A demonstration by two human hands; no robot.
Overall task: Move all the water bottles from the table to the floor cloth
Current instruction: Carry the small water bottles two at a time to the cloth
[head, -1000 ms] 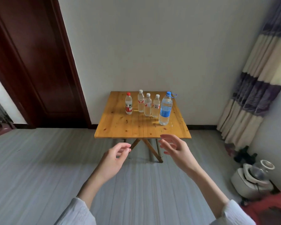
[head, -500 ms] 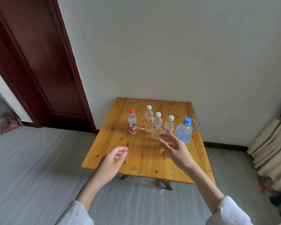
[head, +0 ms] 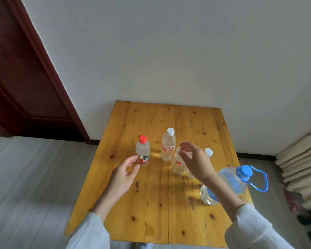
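From the head camera, looking down: a person in pale long sleeves reaches both hands over a square yellow pine worktop (head: 151, 203) set against a white wall, where five clear plastic water bottles stand upright. None has left the worktop yet, and the floor cloth is nowhere in view.

The left hand (head: 123, 174) hovers with fingers loosely spread, holding nothing, its fingertips just beside the lower label of the small red-capped bottle with the red-and-green label (head: 142, 152). That bottle stands directly ahead of the left grip, long axis vertical, so a short forward close around the body looks like the move it calls for.

The right hand (head: 196, 162) is raised higher, fingers fanned apart and empty, in front of the middle clear bottle with a red-and-white label (head: 178, 163) (its cap is hidden behind the fingers). Whether the fingertips touch it cannot be told. Behind stands the taller white-capped bottle (head: 168, 145), and a second white-capped bottle (head: 208, 152) shows only its cap past the wrist.

Nearest the right forearm, toward the worktop's right edge, sits the large clear jug with a blue cap and blue loop handle (head: 232, 182), apart from either grip.

A dark red wooden door (head: 22, 78) fills the left, grey plank flooring (head: 25, 186) runs beneath, and folded beige curtain fabric (head: 302, 164) lies at far right.
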